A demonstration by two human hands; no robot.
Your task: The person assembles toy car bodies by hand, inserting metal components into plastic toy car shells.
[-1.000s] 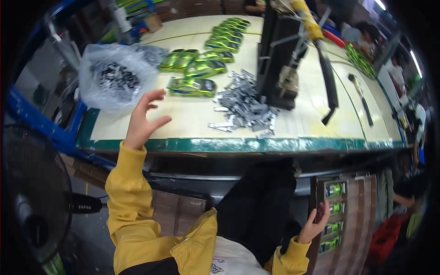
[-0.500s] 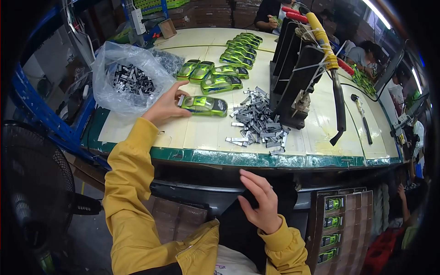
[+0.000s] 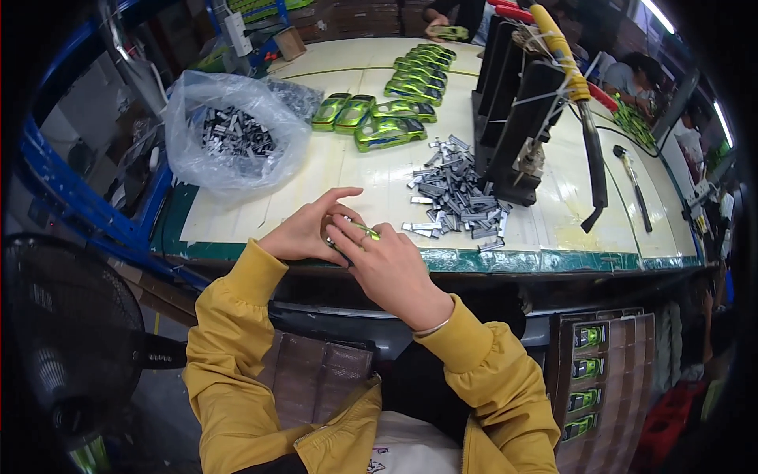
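A green toy car body point(image 3: 371, 234) is between my two hands, above the front part of the table. My left hand point(image 3: 304, 229) grips it from the left, with the thumb sticking up and away. My right hand point(image 3: 391, 265) is bent over it, fingers pressing on its top and hiding most of the shell. To the right of my hands lies a loose pile of small grey-and-black plastic pieces point(image 3: 458, 197). Several more green car bodies point(image 3: 391, 134) sit beyond my hands, some in a row reaching toward the far edge.
A clear plastic bag point(image 3: 185, 150) full of similar pieces stands at left. Black upright plates point(image 3: 505, 150) carry a yellow-handled tool point(image 3: 553, 47). A hammer-like tool point(image 3: 634, 189) lies at right. Below right, a divided box point(image 3: 624, 371) holds finished-looking cars. Across the table, another person's hand holds a car body point(image 3: 450, 32).
My left hand has lifted the car body off the table and brought it nearer. My right hand has come up from below the table edge and closed over it.
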